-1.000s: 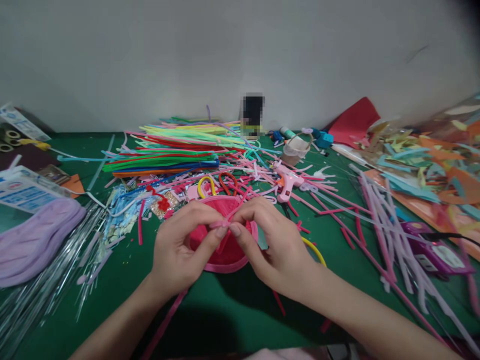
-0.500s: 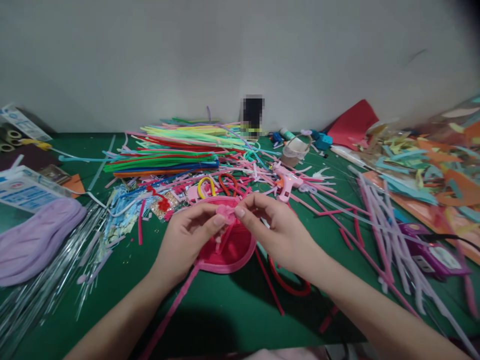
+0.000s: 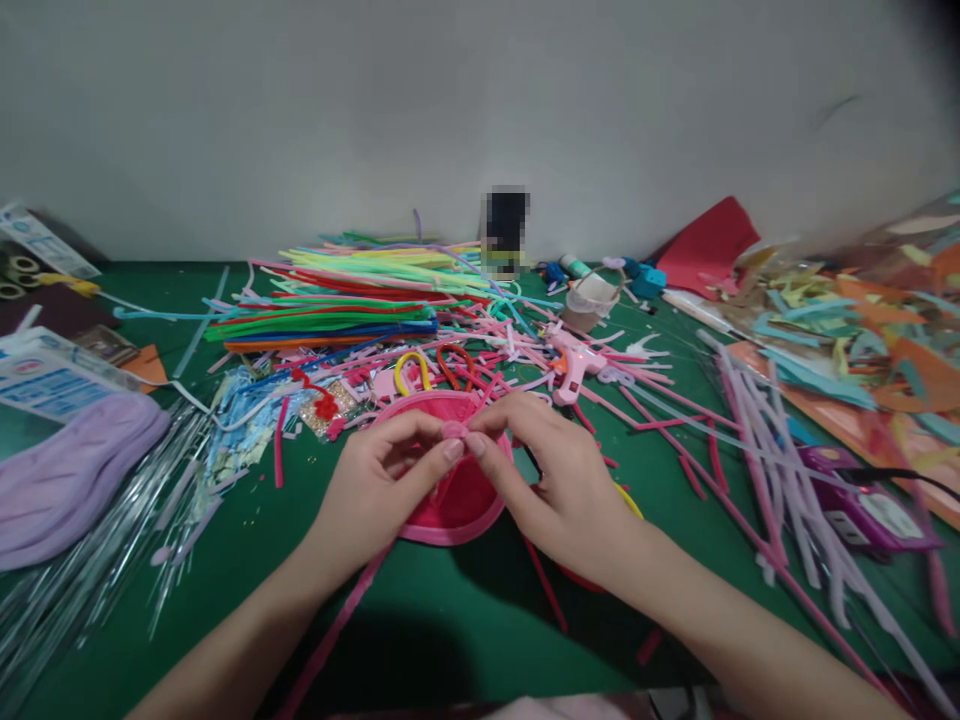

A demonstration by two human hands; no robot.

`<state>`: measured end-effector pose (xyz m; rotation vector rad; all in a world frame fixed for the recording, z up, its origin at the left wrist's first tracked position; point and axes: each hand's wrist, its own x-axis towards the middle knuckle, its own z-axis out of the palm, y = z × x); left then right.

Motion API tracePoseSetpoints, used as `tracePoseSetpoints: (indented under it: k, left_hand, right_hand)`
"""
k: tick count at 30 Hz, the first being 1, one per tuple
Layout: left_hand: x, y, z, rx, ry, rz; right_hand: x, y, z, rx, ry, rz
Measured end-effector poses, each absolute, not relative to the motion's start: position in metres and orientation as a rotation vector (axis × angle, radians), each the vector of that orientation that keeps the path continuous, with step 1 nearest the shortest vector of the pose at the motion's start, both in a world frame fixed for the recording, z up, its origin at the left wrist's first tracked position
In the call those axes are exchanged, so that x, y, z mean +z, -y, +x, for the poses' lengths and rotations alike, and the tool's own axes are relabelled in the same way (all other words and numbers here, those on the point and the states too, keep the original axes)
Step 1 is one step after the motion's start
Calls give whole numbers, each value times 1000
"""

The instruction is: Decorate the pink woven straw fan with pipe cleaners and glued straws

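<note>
Between my fingertips is a small pink coil of fuzzy pipe cleaner (image 3: 454, 430). My left hand (image 3: 382, 480) pinches its left side with thumb and forefinger. From the right, my right hand (image 3: 551, 470) pinches it too, the fingers curled in. Just below lies a round red piece with a pink rim (image 3: 450, 535), partly covered by both hands. A long pink strip (image 3: 349, 610) runs from it toward the near left. Red and yellow curved pieces show partly beneath my right forearm.
Bundles of coloured pipe cleaners (image 3: 330, 320) lie at the back. A pink glue gun (image 3: 574, 370) and a small bucket (image 3: 589, 300) are beyond my right hand. Purple padded shapes (image 3: 75, 480) lie left; a purple device (image 3: 862, 510) sits right, among pink strips.
My right hand has turned and moved slightly down and closer to my left hand. The pink coil now shows less between the fingertips.
</note>
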<state>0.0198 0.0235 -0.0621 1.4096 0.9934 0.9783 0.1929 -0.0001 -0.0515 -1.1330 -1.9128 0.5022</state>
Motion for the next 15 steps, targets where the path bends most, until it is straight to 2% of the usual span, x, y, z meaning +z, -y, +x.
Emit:
tracePoseSetpoints:
  k: [4,15]
  left_hand:
    - [-63,-23,20,1015,-1007,1536]
    - [-60,-24,20,937,-945,1415]
  right_hand:
    - [-52,-1,193,680,1789,-1157]
    - [-56,-5,193,1174,1436,-1164]
